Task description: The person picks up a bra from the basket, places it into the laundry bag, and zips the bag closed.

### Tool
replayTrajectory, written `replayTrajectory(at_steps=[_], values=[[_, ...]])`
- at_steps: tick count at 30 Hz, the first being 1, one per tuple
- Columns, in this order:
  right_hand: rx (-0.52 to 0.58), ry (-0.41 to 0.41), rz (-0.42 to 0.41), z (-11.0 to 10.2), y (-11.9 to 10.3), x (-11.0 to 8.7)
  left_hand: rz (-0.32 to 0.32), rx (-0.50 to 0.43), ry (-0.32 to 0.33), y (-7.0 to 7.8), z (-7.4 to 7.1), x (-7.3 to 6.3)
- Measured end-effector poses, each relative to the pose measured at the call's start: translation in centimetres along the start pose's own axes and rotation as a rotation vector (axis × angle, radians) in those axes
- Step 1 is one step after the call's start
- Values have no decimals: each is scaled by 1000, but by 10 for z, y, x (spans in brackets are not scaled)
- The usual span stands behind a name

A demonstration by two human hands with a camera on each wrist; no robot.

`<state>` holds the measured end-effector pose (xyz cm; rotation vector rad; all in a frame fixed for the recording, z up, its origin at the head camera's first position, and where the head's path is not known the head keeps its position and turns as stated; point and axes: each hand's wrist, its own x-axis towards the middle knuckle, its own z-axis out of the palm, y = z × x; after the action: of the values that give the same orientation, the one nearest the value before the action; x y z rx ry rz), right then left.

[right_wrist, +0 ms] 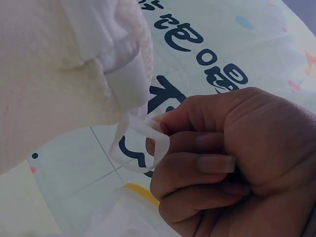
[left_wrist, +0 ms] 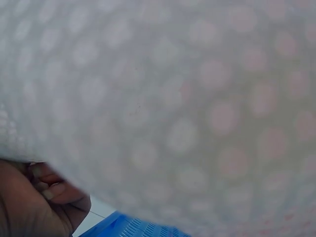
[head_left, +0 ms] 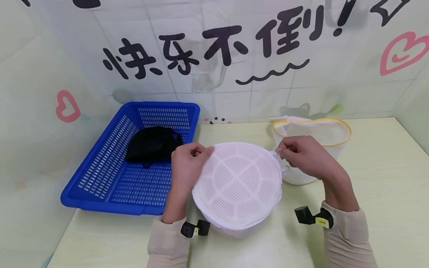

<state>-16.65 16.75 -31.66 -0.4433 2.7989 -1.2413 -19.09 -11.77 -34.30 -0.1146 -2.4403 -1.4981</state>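
Observation:
A round white mesh laundry bag (head_left: 237, 182) is held up in front of me, its honeycomb top facing the head camera. My left hand (head_left: 188, 163) pinches its upper left rim between thumb and fingers. In the left wrist view the blurred mesh bag (left_wrist: 148, 98) fills most of the picture, with part of the left hand (left_wrist: 37, 202) below it. At the bag's right edge my right hand (head_left: 307, 156) pinches a small white loop. The right wrist view shows this loop (right_wrist: 118, 136) hanging from the rim by a white band, with the right hand's (right_wrist: 222, 158) thumb and forefinger on it.
Behind the right hand stands a second white mesh bag with yellow trim (head_left: 344, 126), its top open. To the left sits a blue plastic basket (head_left: 99, 160) holding a black, soft-looking item (head_left: 152, 143). A printed sheet (head_left: 202, 80) hangs behind the pale table (head_left: 386, 204).

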Motion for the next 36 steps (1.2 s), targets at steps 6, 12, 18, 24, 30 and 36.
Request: replayTrajectory(at_steps=[6, 12, 18, 24, 30, 36], values=[[5, 0, -7, 0, 1, 0, 7, -1, 11, 0, 0, 0], [0, 2, -12, 1, 1, 1, 14, 2, 32, -1, -1, 0], [-4, 1, -7, 2, 1, 2, 4, -3, 68, -3, -3, 0], [-6, 3, 3, 3, 0, 2, -2, -2, 64, -2, -2, 0], [-7, 1, 6, 2, -1, 1, 11, 31, 106, -2, -1, 0], [-3, -1, 13, 2, -1, 2, 10, 67, 161, 0, -3, 1]])
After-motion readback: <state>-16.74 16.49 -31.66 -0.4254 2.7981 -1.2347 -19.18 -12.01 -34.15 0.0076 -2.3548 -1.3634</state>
